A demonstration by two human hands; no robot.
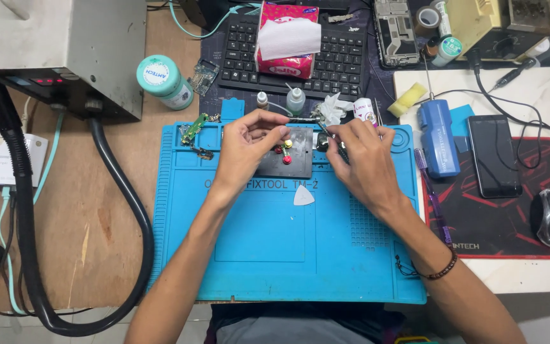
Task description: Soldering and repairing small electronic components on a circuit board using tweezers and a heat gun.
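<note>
Just above the centre of the frame, on the blue work mat [275,255], we have a small dark holder plate [294,156] with red and yellow knobs. Our left hand [246,143] comes from the left, fingers curled and pinching at its upper left edge. Our right hand [361,159] lies to its right, closed around thin tweezers [323,130] whose long axis slants up-left toward the plate's top edge. Both hands touch the plate.

Wooden bench [97,210] is carrying a blue mat [275,255] centrally, keyboard [345,60] far, white slab [510,274] right, grey box [65,44] far left.
</note>
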